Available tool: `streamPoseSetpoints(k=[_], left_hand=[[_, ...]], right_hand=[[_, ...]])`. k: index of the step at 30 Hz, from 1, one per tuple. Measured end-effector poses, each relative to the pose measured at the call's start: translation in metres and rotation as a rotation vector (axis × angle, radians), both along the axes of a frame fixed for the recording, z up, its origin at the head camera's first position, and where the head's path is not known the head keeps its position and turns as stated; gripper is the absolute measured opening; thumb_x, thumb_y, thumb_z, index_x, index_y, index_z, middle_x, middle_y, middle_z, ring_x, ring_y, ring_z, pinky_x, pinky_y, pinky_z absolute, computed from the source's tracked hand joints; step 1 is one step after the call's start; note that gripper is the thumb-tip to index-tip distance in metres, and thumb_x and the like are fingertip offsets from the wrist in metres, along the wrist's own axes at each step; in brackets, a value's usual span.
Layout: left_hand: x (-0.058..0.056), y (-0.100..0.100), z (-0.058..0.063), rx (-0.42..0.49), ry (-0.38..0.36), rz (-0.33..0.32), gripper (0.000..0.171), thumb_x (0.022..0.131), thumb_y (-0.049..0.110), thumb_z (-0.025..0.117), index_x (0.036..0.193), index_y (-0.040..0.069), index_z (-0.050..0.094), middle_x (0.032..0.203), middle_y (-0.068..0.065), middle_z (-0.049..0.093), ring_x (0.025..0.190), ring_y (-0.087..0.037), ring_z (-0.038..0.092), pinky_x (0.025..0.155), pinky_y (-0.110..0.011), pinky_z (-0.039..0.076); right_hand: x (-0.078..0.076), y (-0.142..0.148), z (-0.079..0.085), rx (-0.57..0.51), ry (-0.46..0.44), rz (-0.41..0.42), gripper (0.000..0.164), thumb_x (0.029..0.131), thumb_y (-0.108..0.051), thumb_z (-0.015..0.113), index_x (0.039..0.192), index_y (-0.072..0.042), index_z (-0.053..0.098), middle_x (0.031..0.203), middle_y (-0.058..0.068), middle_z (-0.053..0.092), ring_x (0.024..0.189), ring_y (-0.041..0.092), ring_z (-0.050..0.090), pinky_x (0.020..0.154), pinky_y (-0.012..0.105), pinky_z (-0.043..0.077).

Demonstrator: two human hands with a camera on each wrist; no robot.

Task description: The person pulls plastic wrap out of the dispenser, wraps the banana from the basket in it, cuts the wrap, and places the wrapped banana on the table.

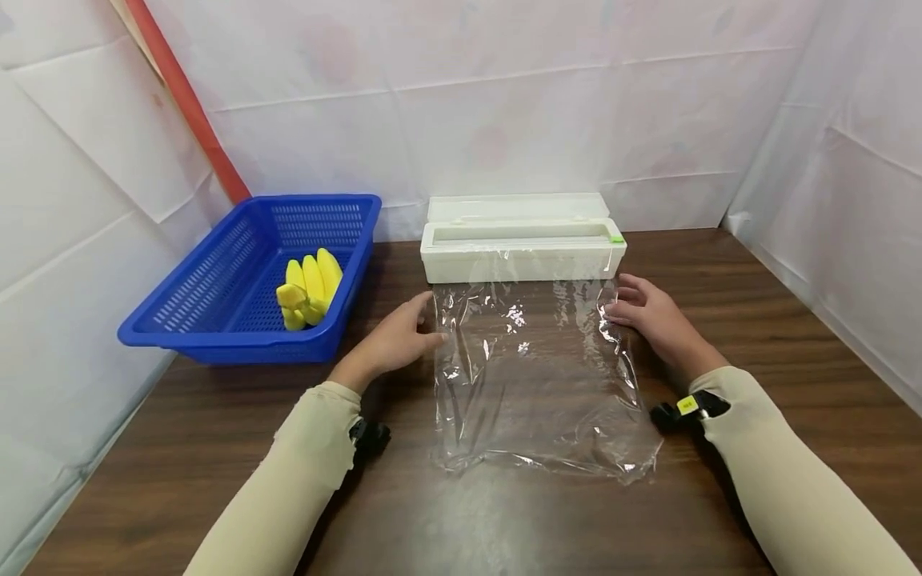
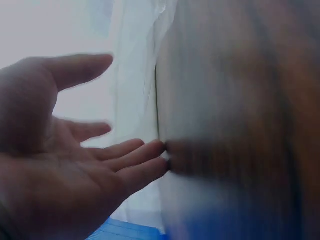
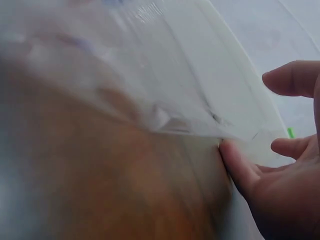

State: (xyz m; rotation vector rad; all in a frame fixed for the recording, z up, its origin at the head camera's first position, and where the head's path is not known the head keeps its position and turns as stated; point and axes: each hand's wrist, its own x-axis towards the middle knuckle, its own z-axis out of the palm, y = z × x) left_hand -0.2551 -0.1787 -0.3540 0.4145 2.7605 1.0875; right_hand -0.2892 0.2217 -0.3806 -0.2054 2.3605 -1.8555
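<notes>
A sheet of clear plastic wrap (image 1: 533, 376) lies pulled out over the table from a white wrap dispenser box (image 1: 522, 264), whose lid stands raised at the back. Beside the sheet's left edge is my left hand (image 1: 399, 336), thumb and fingers spread, nothing in its grasp; the left wrist view shows the palm and parted fingers (image 2: 135, 160). My right hand (image 1: 659, 324) is at the sheet's right edge, close to the box's right corner. In the right wrist view its fingers are apart, with one fingertip (image 3: 232, 152) right at the wrap's edge.
A blue plastic basket (image 1: 216, 340) stands at the left, with a bunch of yellow bananas (image 1: 311, 288) in it. The green tab (image 1: 617, 238) sits on the box's right end. White sheeting (image 1: 504, 120) hangs behind the brown wooden table (image 1: 461, 528).
</notes>
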Motion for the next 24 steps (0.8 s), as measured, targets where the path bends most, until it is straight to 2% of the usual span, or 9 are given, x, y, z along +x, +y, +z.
streamPoseSetpoints(k=[3, 5, 8, 11, 15, 19, 22, 24], left_hand=[[0.010, 0.001, 0.004, -0.105, 0.014, -0.085, 0.080, 0.092, 0.026, 0.072, 0.155, -0.001, 0.030, 0.157, -0.029, 0.027, 0.141, -0.043, 0.033, 0.113, -0.056, 0.030], [0.017, 0.000, 0.007, -0.157, -0.001, -0.125, 0.080, 0.091, 0.028, 0.074, 0.154, 0.001, 0.034, 0.159, -0.030, 0.018, 0.143, -0.045, 0.028, 0.113, -0.057, 0.028], [0.026, -0.001, 0.008, -0.194, -0.017, -0.174, 0.078, 0.089, 0.029, 0.076, 0.153, 0.004, 0.038, 0.162, -0.028, 0.009, 0.143, -0.047, 0.028, 0.112, -0.058, 0.029], [0.034, -0.001, 0.008, -0.217, 0.007, -0.234, 0.077, 0.088, 0.030, 0.079, 0.151, 0.005, 0.042, 0.164, -0.022, 0.009, 0.144, -0.043, 0.027, 0.113, -0.056, 0.030], [0.046, -0.002, 0.006, -0.259, 0.038, -0.308, 0.078, 0.086, 0.035, 0.081, 0.149, 0.006, 0.047, 0.165, -0.015, 0.013, 0.148, -0.039, 0.020, 0.115, -0.055, 0.027], [0.056, -0.004, 0.006, -0.270, 0.036, -0.339, 0.080, 0.084, 0.040, 0.082, 0.148, 0.007, 0.048, 0.162, -0.018, 0.022, 0.147, -0.038, 0.023, 0.114, -0.054, 0.028], [0.062, -0.005, 0.004, -0.260, 0.029, -0.342, 0.083, 0.081, 0.042, 0.084, 0.148, 0.009, 0.048, 0.159, -0.020, 0.026, 0.146, -0.039, 0.024, 0.113, -0.054, 0.030], [0.065, -0.007, 0.003, -0.256, 0.017, -0.346, 0.085, 0.079, 0.043, 0.085, 0.149, 0.011, 0.048, 0.159, -0.020, 0.025, 0.147, -0.041, 0.019, 0.113, -0.056, 0.028]], right_hand=[[0.007, 0.002, 0.002, 0.099, 0.038, 0.002, 0.076, 0.097, -0.014, 0.064, 0.157, 0.002, 0.020, 0.155, 0.029, 0.031, 0.140, 0.036, 0.035, 0.098, 0.023, 0.041], [0.014, 0.003, 0.005, 0.119, 0.051, -0.002, 0.072, 0.098, -0.014, 0.064, 0.155, 0.003, 0.025, 0.153, 0.029, 0.034, 0.141, 0.039, 0.035, 0.100, 0.025, 0.040], [0.025, 0.005, 0.008, 0.177, 0.073, -0.024, 0.065, 0.097, -0.013, 0.064, 0.151, 0.007, 0.033, 0.148, 0.031, 0.040, 0.137, 0.041, 0.040, 0.095, 0.018, 0.041], [0.037, 0.008, 0.010, 0.275, 0.103, -0.048, 0.056, 0.097, -0.014, 0.065, 0.143, 0.009, 0.043, 0.140, 0.033, 0.049, 0.128, 0.041, 0.050, 0.085, 0.013, 0.045], [0.052, 0.008, 0.013, 0.402, 0.157, -0.034, 0.041, 0.096, -0.014, 0.067, 0.129, 0.008, 0.057, 0.122, 0.028, 0.063, 0.109, 0.033, 0.062, 0.076, 0.017, 0.050], [0.063, 0.001, 0.018, 0.416, 0.161, 0.081, 0.030, 0.093, -0.013, 0.070, 0.116, 0.005, 0.063, 0.099, 0.017, 0.067, 0.080, 0.023, 0.064, 0.065, 0.028, 0.054], [0.070, -0.004, 0.022, 0.375, 0.117, 0.253, 0.024, 0.093, -0.013, 0.070, 0.109, 0.004, 0.064, 0.086, 0.011, 0.063, 0.068, 0.020, 0.060, 0.057, 0.032, 0.054], [0.073, -0.006, 0.023, 0.367, 0.098, 0.390, 0.020, 0.094, -0.015, 0.070, 0.105, 0.001, 0.064, 0.081, 0.008, 0.060, 0.066, 0.020, 0.059, 0.054, 0.033, 0.053]])
